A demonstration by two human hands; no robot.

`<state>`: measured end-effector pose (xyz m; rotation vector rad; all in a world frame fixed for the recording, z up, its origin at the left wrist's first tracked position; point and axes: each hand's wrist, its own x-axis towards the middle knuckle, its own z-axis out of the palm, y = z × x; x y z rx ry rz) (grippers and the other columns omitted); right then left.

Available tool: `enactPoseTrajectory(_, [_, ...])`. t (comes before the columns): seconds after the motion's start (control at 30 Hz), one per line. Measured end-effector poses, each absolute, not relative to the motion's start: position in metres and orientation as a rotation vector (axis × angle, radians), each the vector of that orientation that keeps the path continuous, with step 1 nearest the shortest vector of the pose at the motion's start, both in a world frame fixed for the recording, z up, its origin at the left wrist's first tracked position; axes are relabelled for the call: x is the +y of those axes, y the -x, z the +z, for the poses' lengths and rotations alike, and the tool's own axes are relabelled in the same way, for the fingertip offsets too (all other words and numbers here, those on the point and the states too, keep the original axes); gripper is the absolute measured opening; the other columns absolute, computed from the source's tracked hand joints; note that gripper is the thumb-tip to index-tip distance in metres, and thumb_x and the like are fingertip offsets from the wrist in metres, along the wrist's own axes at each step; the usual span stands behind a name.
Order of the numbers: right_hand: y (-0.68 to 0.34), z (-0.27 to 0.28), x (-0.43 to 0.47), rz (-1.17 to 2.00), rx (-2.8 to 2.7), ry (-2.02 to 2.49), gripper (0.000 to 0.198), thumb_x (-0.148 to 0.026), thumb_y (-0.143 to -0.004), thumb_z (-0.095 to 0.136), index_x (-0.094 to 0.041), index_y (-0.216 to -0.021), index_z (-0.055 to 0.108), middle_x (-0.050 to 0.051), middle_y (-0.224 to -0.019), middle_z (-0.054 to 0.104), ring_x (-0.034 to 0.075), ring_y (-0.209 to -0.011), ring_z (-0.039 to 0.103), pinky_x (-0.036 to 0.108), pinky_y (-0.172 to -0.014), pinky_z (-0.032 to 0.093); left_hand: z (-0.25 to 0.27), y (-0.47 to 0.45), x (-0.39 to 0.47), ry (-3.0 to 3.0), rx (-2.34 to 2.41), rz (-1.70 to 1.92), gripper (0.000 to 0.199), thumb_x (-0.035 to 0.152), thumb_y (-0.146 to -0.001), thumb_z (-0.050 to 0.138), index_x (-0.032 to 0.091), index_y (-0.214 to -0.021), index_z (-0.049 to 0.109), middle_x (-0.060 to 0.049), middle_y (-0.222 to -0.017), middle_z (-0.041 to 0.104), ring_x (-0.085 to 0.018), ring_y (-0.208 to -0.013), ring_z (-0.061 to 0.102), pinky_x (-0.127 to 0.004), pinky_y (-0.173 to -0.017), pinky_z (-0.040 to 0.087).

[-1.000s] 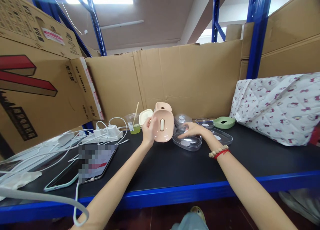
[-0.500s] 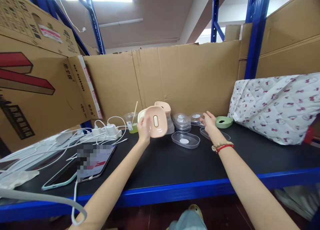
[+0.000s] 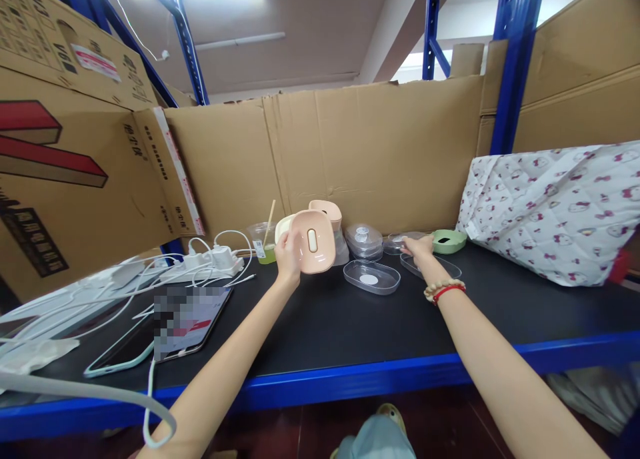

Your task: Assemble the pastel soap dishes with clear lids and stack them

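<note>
My left hand [image 3: 289,260] grips a pink soap dish [image 3: 320,249] by its left edge. The dish is tilted up, so its hollow with an oval slot faces me. At the back of the shelf, my right hand [image 3: 419,251] has its fingers closed on the near edge of a clear plastic tray [image 3: 393,242]. Just to the right sits a green soap dish [image 3: 449,243] with a dark opening. Another clear oval tray [image 3: 453,268] lies partly behind my right wrist. One more clear tray [image 3: 385,284] with a round white label lies between my hands.
Behind the held dish stand another pink dish [image 3: 327,210] and stacked clear trays [image 3: 364,243]. A cup with green liquid [image 3: 269,253] is at the back left. Phones [image 3: 200,326], chargers and white cables [image 3: 220,262] fill the left; a patterned quilted bag [image 3: 545,212] stands right.
My right hand has lowered onto the clear tray at the back, and its fingers have closed in. The left hand and the pink soap dish have hardly moved.
</note>
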<state>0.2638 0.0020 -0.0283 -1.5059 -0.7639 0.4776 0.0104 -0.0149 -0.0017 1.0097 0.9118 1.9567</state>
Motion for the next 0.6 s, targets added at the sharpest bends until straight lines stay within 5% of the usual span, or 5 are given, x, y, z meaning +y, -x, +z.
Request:
enactPoseTrajectory(0.17, [-0.249,-0.022,-0.015,0.194,-0.871,1.723,0.073,-0.012,-0.069,0.059,-0.008,-0.137,0.035,0.026,-0.148,0.02,0.039,-0.132,0.033,0.049,-0.103,0.033,0.0,-0.011,-0.016,-1.028,0.914,1.971,0.023,0.038,-0.054,0.065,0.019,-0.055,0.054,0.005,-0.054,0.046,-0.011,-0.059,0.042,-0.025,-0.057,0.033])
enactPoseTrajectory(0.27, [-0.237,-0.012,-0.023,-0.074,-1.128,1.954,0.049,-0.015,-0.075,0.053,-0.013,-0.124,0.053,0.021,-0.141,0.038,0.035,-0.13,0.038,0.048,-0.1,0.034,0.0,-0.012,-0.017,-1.046,0.941,1.958,0.028,0.043,-0.053,0.065,0.019,-0.055,0.052,0.005,-0.055,0.044,-0.012,-0.059,0.04,-0.026,-0.057,0.031])
enactPoseTrajectory(0.37, [-0.227,-0.002,-0.028,-0.036,-1.365,2.06,0.022,-0.02,-0.076,0.056,-0.023,-0.094,0.069,0.009,-0.109,0.066,0.027,-0.109,0.058,0.038,-0.088,0.044,0.001,-0.011,-0.017,-1.062,0.948,1.959,0.031,0.047,-0.053,0.064,0.02,-0.055,0.049,0.005,-0.056,0.042,-0.012,-0.059,0.039,-0.026,-0.057,0.03])
enactPoseTrajectory(0.43, [-0.222,0.003,-0.029,0.109,-1.452,2.101,0.006,-0.025,-0.07,0.065,-0.023,-0.069,0.069,0.006,-0.081,0.071,0.023,-0.086,0.066,0.033,-0.076,0.048,0.0,-0.011,-0.017,-1.065,0.945,1.964,0.031,0.047,-0.054,0.063,0.02,-0.054,0.049,0.005,-0.056,0.042,-0.013,-0.06,0.04,-0.026,-0.058,0.031])
enactPoseTrajectory(0.6, [-0.221,0.003,-0.026,0.621,-1.729,2.199,0.024,-0.025,-0.051,0.081,-0.016,-0.046,0.059,0.004,-0.052,0.063,0.023,-0.07,0.066,0.034,-0.067,0.049,0.0,-0.011,-0.016,-1.043,0.942,1.975,0.026,0.042,-0.056,0.062,0.02,-0.052,0.048,0.005,-0.054,0.041,-0.012,-0.059,0.038,-0.025,-0.057,0.031])
